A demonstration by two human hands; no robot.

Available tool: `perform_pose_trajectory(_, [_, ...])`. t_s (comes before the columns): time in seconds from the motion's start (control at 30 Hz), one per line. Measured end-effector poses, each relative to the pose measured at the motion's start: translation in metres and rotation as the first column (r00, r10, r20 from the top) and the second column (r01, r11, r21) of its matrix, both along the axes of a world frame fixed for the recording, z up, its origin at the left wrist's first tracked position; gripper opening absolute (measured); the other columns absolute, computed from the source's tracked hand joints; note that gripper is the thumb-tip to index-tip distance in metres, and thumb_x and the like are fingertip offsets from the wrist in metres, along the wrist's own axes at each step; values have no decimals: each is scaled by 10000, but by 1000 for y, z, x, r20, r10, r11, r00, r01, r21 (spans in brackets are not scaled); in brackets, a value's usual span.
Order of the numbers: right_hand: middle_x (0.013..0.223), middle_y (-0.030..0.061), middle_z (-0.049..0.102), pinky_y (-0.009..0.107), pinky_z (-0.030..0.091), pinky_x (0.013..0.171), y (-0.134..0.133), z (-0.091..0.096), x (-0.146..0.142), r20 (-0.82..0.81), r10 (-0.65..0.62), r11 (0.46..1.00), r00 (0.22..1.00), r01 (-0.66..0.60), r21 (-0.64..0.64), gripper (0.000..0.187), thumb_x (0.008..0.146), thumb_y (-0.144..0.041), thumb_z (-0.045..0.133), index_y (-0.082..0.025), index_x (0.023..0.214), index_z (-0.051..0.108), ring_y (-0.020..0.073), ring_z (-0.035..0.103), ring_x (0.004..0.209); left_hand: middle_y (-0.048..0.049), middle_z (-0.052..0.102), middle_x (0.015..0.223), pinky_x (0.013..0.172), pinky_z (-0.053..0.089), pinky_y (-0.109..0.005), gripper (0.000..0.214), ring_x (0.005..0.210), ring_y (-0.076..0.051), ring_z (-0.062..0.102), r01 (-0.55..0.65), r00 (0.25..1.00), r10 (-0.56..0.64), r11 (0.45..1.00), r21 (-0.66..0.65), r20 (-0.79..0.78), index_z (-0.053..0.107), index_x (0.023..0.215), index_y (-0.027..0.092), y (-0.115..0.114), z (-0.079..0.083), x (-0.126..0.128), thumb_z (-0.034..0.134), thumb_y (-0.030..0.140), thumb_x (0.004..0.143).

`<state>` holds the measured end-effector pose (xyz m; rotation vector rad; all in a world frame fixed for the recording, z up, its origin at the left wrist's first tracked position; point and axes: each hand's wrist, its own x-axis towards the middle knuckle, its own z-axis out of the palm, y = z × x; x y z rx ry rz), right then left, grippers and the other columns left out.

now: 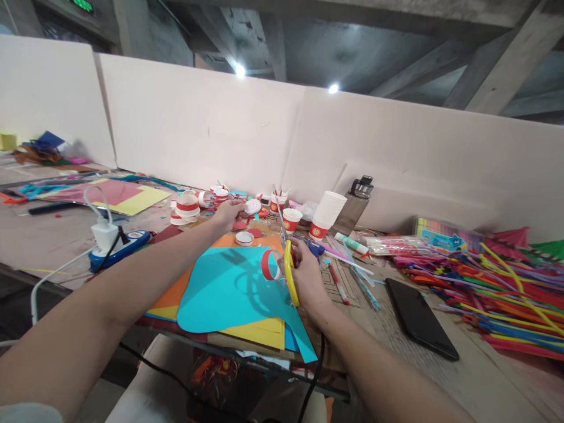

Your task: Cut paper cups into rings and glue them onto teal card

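Note:
My left hand [229, 215] stretches over the far part of the table. Its fingers pinch the edge of a round white paper disc [252, 206]. In my right hand [308, 275] is a pair of scissors with yellow handles [288, 271], the blades pointing up and away. Just left of the handles is a red-and-white paper ring [266, 265]; I cannot tell whether my fingers touch it. Beneath lies a turquoise sheet [220, 294] with a curved cut edge, on top of orange and yellow sheets [259, 333]. A shallow white cup piece [244, 238] sits beyond it.
Stacked paper cups [328, 212] and a bottle [352, 208] stand at the back. Cut cup rings [187, 204] sit back left, near a blue power strip [117, 251]. Rightward lie a black phone [420, 317] and colourful pipe cleaners [497, 288]. A white panel [198, 129] closes the rear.

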<state>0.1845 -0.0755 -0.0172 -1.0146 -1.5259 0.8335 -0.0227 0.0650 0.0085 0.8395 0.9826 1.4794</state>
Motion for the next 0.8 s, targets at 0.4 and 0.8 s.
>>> perform_pose_trajectory(0.4, [1194, 80, 706, 444, 477, 1048, 1, 1, 0, -4, 7, 1000, 1000, -7, 4, 561, 677, -172, 623, -210, 1237, 596, 257, 605, 1220, -21, 652, 617, 438, 390, -165, 219, 504, -108, 624, -17, 1000, 16, 999, 35, 10, 567, 755, 131, 4, -2, -4, 746, 15, 706])
perform_pose_trajectory(0.8, [1263, 86, 677, 448, 490, 1029, 2, -1, 3, 14, -33, 999, 999, 33, 7, 561, 656, -151, 603, -220, 1212, 601, 266, 608, 1210, 3, 625, 631, 557, 407, -204, 250, 584, -117, 592, -286, 879, 343, 935, 210, -330, 669, 867, 147, 42, 41, -36, 766, 42, 662])
